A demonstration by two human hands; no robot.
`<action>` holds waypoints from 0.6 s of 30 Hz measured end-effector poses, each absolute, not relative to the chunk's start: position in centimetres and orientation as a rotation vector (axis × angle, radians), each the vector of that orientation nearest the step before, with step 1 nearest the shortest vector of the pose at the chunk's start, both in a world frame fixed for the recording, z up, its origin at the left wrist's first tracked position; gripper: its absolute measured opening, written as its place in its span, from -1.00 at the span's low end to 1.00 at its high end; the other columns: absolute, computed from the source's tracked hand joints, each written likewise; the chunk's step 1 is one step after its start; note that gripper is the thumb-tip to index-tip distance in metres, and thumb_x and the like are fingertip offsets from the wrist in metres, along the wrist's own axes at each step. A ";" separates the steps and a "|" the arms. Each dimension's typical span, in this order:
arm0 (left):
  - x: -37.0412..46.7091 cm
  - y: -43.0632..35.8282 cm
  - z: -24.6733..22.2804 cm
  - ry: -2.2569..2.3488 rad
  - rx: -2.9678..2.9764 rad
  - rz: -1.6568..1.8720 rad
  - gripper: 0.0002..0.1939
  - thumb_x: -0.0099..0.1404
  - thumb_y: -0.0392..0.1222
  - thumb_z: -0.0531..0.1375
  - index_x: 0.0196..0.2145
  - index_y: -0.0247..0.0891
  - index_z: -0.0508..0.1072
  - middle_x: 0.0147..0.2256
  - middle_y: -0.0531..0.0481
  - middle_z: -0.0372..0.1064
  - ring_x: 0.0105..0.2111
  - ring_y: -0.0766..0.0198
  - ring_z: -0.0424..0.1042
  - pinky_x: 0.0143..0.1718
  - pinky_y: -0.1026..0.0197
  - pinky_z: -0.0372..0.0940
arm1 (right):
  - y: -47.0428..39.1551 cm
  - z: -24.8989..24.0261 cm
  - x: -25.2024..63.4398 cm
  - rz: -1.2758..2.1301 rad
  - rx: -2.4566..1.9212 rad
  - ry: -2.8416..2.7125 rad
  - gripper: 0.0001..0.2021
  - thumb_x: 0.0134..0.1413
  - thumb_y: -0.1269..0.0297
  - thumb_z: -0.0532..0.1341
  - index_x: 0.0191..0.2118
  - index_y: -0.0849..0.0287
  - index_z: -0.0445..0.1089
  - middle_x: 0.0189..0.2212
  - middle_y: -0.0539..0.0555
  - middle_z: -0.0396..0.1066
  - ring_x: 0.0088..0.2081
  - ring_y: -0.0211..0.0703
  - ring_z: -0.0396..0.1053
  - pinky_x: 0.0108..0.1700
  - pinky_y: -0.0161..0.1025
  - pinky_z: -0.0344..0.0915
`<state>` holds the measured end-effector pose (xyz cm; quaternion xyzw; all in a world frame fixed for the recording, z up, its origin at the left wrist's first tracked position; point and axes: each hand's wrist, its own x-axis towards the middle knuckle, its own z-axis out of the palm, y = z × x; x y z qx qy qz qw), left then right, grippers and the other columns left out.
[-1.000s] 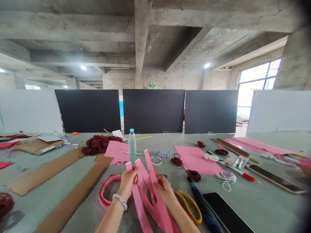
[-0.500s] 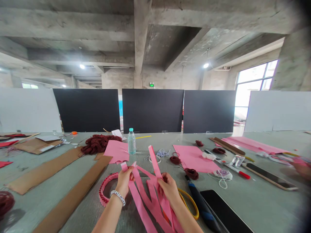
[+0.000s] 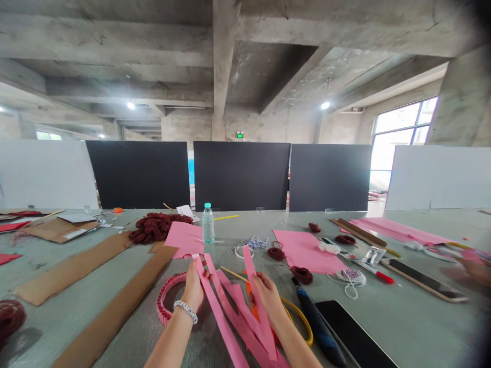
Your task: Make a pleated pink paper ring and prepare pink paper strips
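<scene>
My left hand, with a beaded bracelet at the wrist, is closed on long pink paper strips that hang down towards me. My right hand pinches another pink strip, whose upper end sticks up above the fingers. More strips lie crossed between and below my hands. Behind them part of an orange thing and a thin yellowish stick show. A pink ring with a ridged band lies beside my left wrist. Yellow-handled scissors, partly hidden, lie by my right forearm.
A water bottle stands ahead. Pink sheets, dark red yarn and cardboard strips lie around. At right are a blue-black cutter, a black phone and another phone. Another person's hand shows at the right edge.
The strips between my hands have separated. The strip in my right hand has shifted right and down. The orange thing and thin stick now show more.
</scene>
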<state>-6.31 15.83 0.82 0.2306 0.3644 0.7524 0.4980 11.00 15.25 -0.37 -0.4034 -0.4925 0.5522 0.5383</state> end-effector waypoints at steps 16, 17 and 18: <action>-6.1 15.4 1.3 0.841 0.516 1.836 -0.73 -0.06 -0.04 0.22 -0.44 -0.26 0.29 -0.65 0.18 0.22 -0.72 0.45 0.23 -0.65 0.37 0.14 | 11.7 1.7 10.1 1.784 -0.700 -1.164 -0.75 -0.09 0.12 0.11 -0.54 0.22 0.34 -0.69 -0.03 0.28 -0.66 -0.31 0.21 -0.58 -0.34 0.20; -6.1 15.3 1.4 0.821 0.519 1.824 -0.74 -0.05 -0.06 0.21 -0.45 -0.26 0.30 -0.65 0.18 0.22 -0.72 0.45 0.22 -0.66 0.37 0.14 | 11.5 1.7 10.0 1.804 -0.695 -1.157 -0.75 -0.11 0.11 0.14 -0.52 0.22 0.34 -0.68 -0.03 0.30 -0.65 -0.30 0.22 -0.56 -0.33 0.22; -6.1 15.3 1.4 0.800 0.521 1.814 -0.75 -0.05 -0.07 0.20 -0.45 -0.26 0.30 -0.65 0.18 0.22 -0.73 0.46 0.21 -0.67 0.37 0.13 | 11.3 1.7 9.9 1.822 -0.677 -1.159 -0.75 -0.14 0.11 0.17 -0.51 0.24 0.34 -0.67 -0.03 0.31 -0.65 -0.31 0.24 -0.56 -0.32 0.23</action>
